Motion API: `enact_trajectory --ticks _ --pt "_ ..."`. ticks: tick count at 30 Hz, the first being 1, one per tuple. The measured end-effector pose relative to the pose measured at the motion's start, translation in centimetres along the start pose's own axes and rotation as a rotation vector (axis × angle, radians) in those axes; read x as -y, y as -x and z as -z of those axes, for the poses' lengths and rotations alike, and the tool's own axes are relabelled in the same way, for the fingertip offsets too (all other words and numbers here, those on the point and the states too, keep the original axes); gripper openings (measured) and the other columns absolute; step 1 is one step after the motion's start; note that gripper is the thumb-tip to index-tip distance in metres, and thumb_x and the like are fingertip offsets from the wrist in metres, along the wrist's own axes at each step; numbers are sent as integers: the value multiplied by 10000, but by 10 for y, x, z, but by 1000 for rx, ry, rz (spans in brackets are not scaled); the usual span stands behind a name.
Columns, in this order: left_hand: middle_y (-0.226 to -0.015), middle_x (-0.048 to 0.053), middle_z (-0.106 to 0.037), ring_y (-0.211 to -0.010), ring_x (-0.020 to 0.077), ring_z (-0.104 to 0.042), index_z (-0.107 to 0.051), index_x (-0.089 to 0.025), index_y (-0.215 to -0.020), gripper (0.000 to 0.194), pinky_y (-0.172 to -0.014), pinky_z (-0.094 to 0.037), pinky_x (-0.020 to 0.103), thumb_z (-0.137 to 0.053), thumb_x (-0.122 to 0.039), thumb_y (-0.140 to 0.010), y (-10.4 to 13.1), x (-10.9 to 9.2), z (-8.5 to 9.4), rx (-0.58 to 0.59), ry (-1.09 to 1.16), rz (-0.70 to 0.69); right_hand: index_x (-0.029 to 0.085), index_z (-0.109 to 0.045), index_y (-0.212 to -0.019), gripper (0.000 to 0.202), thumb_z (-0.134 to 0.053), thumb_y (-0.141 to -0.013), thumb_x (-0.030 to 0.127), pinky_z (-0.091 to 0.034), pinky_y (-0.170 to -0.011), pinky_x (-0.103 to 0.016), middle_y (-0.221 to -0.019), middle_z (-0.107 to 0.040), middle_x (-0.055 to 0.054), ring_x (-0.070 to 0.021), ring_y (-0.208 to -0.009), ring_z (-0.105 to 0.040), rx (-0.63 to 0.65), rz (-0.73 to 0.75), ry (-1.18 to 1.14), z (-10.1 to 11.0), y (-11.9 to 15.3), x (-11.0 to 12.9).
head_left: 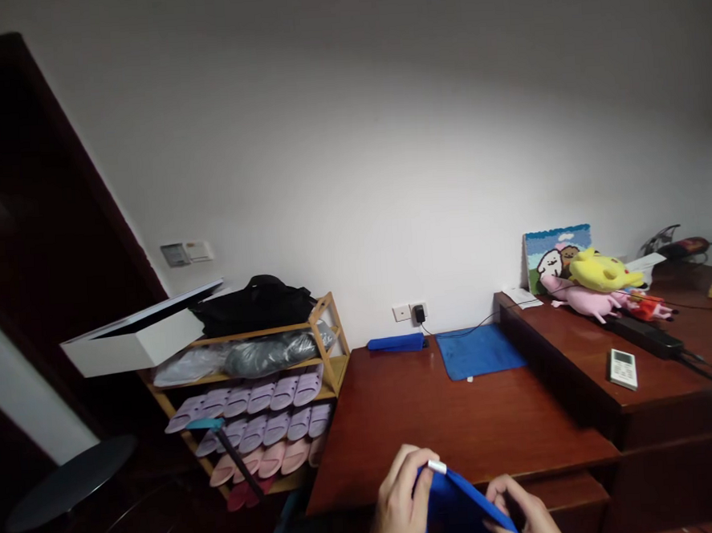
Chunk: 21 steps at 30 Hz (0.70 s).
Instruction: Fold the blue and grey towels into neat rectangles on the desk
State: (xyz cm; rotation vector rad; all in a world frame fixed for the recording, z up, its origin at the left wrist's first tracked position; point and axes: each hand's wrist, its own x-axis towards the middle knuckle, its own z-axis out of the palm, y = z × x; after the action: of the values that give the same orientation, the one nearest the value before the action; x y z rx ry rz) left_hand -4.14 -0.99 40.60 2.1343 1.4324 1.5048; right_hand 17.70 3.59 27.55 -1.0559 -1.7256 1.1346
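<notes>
Low in the head view, my left hand (400, 501) pinches the upper left corner of a blue cloth (472, 497) between thumb and fingers. A small white tag sticks out at that corner. My right hand (523, 518) has its fingers curled on the right part of the same cloth's edge. The cloth slopes down from left to right between both hands, in front of the brown wooden desk (402, 424). Its lower part falls outside the picture.
A blue cloth (479, 351) lies flat at the back of the desk, with a folded blue bundle (397, 343) left of it. A remote control (623, 368) and plush toys (598, 276) are on the raised right surface. A slipper rack (332, 372) stands left.
</notes>
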Motion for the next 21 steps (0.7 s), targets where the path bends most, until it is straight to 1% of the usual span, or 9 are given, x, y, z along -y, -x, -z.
enact_trajectory --ticks 2,3,6,8,10,12,15,18,21 --pt "-867 27 -732 -809 172 -727 -705 -266 -974 214 -745 -578 229 -499 -300 -1017 -7 -3 15 -60 -50 -43 234 -568 -809 123 -643 -737 298 -390 -664 -226 -686 -481 65 -130 -672 -473 1 10 24 3 0 1" --pt "-870 27 -737 -813 175 -730 -710 -267 -969 209 -746 -581 232 -508 -300 -1012 -10 -4 23 -110 -82 -64 234 -564 -808 116 -630 -724 280 -395 -674 -226 -702 -497 60 -132 -683 -480 -1 20 35 6 1 1" --pt "-891 23 -750 -841 183 -728 -715 -270 -955 184 -780 -589 253 -539 -310 -993 -16 -2 54 -306 -191 -105 233 -560 -793 128 -591 -669 222 -419 -708 -225 -746 -547 45 -140 -721 -513 -13 49 60 18 2 1" --pt "-907 23 -752 -871 194 -720 -713 -270 -952 181 -830 -589 283 -548 -339 -984 -17 3 78 -435 -266 -84 235 -571 -792 154 -570 -644 195 -429 -714 -221 -752 -563 43 -142 -724 -525 -33 50 76 30 4 1" --pt "-943 33 -753 -916 215 -711 -709 -267 -965 216 -901 -579 332 -535 -394 -982 -14 9 101 -515 -330 1 236 -582 -785 160 -567 -636 180 -438 -706 -219 -746 -574 41 -146 -716 -537 -49 51 98 46 8 1" --pt "-991 50 -753 -965 241 -701 -707 -262 -980 275 -971 -559 389 -522 -465 -971 -10 15 119 -562 -363 102 238 -585 -765 134 -582 -648 174 -452 -703 -222 -751 -599 32 -155 -721 -562 -47 52 124 64 12 3" --pt "-1039 63 -755 -1033 275 -693 -705 -254 -986 357 -1046 -529 443 -539 -564 -925 -4 22 138 -636 -344 214 250 -627 -804 69 -614 -745 215 -491 -714 -236 -823 -665 0 -187 -778 -621 -31 40 169 93 20 4" --pt "-1054 46 -768 -1037 275 -708 -706 -248 -989 403 -1015 -563 417 -574 -611 -877 1 23 150 -755 -289 336 281 -695 -909 110 -644 -837 346 -544 -784 -269 -947 -724 -33 -230 -881 -675 -35 24 245 120 27 -1" --pt "-1023 14 -786 -972 260 -730 -717 -244 -1036 435 -908 -618 387 -602 -616 -842 4 21 160 -868 -261 457 322 -745 -910 228 -652 -823 511 -594 -800 -313 -941 -758 -47 -273 -881 -716 -148 31 389 141 34 -15"
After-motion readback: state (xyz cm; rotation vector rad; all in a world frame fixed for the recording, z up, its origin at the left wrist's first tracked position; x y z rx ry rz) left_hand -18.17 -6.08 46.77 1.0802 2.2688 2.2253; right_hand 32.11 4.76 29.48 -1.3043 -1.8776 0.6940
